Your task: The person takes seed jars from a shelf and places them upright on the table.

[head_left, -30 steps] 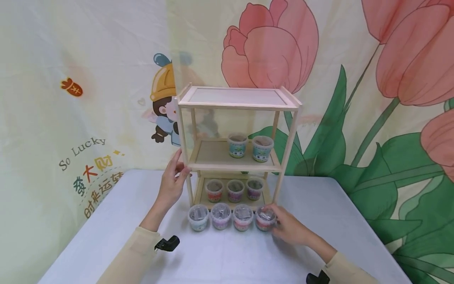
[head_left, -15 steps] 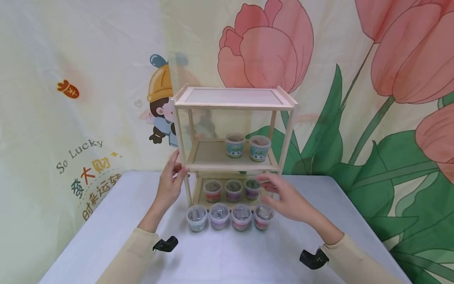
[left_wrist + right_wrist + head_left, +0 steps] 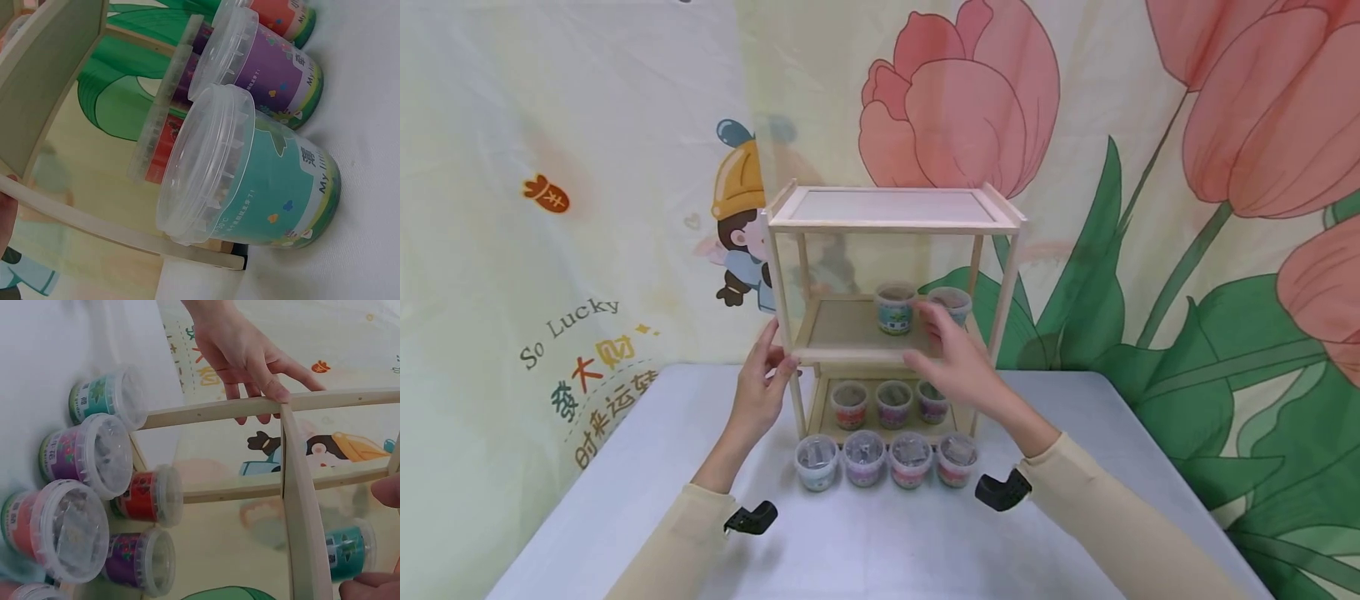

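Wooden rack (image 3: 891,218) half stocked, we judge.
Our left hand (image 3: 760,392) grips its post; our right hand (image 3: 951,362), fingers loose, reaches toward a middle-shelf tub (image 3: 955,302); four tubs (image 3: 886,457) wait on the table.

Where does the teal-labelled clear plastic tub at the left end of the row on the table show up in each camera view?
Head: teal-labelled clear plastic tub, bottom centre, leftmost of four.
Left wrist: fills the centre, lying sideways in the picture.
Right wrist: upper left.
Shared landmark: the pale wooden three-tier shelf, whose post the left hand holds.
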A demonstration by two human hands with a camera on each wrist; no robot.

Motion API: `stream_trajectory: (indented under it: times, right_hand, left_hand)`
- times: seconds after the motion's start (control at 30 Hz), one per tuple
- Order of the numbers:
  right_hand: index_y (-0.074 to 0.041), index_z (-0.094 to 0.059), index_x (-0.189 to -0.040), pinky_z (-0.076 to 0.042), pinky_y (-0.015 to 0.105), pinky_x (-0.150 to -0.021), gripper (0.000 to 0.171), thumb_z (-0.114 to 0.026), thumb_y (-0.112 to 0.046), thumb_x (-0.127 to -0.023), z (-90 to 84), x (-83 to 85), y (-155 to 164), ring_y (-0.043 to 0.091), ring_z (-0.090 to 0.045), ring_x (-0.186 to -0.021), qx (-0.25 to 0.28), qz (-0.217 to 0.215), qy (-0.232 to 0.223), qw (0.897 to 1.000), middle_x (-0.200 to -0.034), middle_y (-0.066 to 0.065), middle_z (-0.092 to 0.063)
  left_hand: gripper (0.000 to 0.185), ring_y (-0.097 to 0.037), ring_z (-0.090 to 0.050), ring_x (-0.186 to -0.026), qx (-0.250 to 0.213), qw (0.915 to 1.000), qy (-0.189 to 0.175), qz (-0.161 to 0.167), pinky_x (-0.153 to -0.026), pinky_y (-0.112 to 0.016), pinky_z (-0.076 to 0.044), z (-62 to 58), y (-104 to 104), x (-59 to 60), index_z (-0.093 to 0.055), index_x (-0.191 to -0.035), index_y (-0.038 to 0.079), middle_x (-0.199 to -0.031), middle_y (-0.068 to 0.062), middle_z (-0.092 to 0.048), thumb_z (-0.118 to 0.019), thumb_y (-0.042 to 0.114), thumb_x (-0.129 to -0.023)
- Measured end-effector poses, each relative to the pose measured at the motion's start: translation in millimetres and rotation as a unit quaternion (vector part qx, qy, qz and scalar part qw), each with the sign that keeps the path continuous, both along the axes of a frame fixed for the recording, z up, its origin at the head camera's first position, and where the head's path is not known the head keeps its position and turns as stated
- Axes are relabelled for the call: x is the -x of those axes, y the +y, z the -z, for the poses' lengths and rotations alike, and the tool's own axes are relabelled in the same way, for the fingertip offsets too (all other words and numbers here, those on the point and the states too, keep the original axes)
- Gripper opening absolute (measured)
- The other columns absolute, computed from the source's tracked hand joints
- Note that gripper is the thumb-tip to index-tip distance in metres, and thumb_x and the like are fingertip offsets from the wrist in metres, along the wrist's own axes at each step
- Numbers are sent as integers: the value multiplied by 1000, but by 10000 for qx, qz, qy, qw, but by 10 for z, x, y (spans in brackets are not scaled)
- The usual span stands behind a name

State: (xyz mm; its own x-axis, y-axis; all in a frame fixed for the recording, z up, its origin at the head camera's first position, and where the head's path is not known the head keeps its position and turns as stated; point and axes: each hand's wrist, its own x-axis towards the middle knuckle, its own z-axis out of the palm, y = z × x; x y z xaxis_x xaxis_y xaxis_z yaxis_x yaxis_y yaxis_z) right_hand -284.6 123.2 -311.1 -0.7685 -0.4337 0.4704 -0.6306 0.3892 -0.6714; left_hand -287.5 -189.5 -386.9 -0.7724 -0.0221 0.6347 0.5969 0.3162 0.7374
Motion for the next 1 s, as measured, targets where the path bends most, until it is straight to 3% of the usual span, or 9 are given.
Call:
stream_trajectory:
  times: [0.2,0.33,0.37,0.43,0.53,0.6,0.7,0.77,1.0]
  right_hand:
    - [-14,-24,-168,-38,59,-122,81,-71,-24,-102,-58,55,-146,42,-35,-155,-495,554,-377,9965,-170,20,-31]
    - [-18,-17,-170,-45,63,-114,87,-70,-27,-102,-60,142,-221,46,-46,-147,-714,746,-431,9937,-170,22,-31]
    - [-17,-15,-170,-47,62,-112,87,-69,-28,-103,-54,173,-241,46,-49,-143,-760,761,-435,9932,-170,23,-31]
    - [-18,-12,-171,-52,59,-102,88,-68,-27,-103,-37,234,-275,47,-65,-119,-820,775,-495,9924,-168,24,-34]
    - [-17,-11,-171,-53,52,-91,89,-67,-26,-103,-28,307,-332,43,-67,-96,-844,805,-570,9915,-168,24,-34]
    - [-18,-13,-171,-52,51,-87,88,-67,-24,-102,-31,343,-366,41,-64,-91,-789,837,-649,9912,-166,24,-36]
    - [-18,-21,-169,-52,50,-93,83,-67,-22,-101,-40,393,-419,35,-62,-115,-730,912,-623,9912,-161,23,-42]
    - [-18,-25,-167,-52,51,-95,79,-67,-19,-100,-32,428,-441,35,-60,-119,-676,919,-585,9917,-155,23,-47]
    - [-9,-39,-155,-48,43,-83,61,-62,-3,-99,29,513,-487,32,-59,-99,-336,671,-133,9971,-133,23,-58]
  left_hand:
    - [66,-37,-68,-98,7,10000,64,-3,-84,-11,-57,0,6,13,-34,-164,0,-105,-27,-61,-62,-4,-104]
    - [68,-13,-67,-96,13,9999,92,-76,-84,-9,-55,116,-33,144,-34,-165,5,-107,-29,-61,-62,-3,-104]
    - [68,-8,-65,-96,28,9999,77,-96,-84,-9,-55,148,-45,176,-33,-166,7,-108,-28,-61,-62,-3,-105]
    - [69,-3,-64,-95,54,9999,56,-123,-84,-9,-55,201,-69,222,-32,-167,8,-109,-28,-61,-61,-2,-105]
    - [70,-16,-68,-99,107,9998,13,-162,-84,-8,-54,238,-83,244,-31,-167,10,-110,-27,-62,-61,-1,-105]
    - [70,-30,-69,-102,117,9998,-4,-159,-84,-7,-53,239,-83,242,-31,-167,10,-111,-27,-61,-61,0,-106]
    - [69,-47,-67,-104,59,9999,-10,-113,-85,-6,-52,201,-68,205,-31,-167,9,-112,-30,-60,-61,-1,-105]
    - [68,-52,-66,-104,14,10000,11,-55,-85,-6,-52,142,-44,146,-31,-166,7,-111,-31,-59,-61,-2,-105]
    - [65,-29,-69,-99,45,9999,98,-45,-85,-9,-55,-5,6,-15,-34,-164,1,-108,-28,-62,-62,-3,-105]
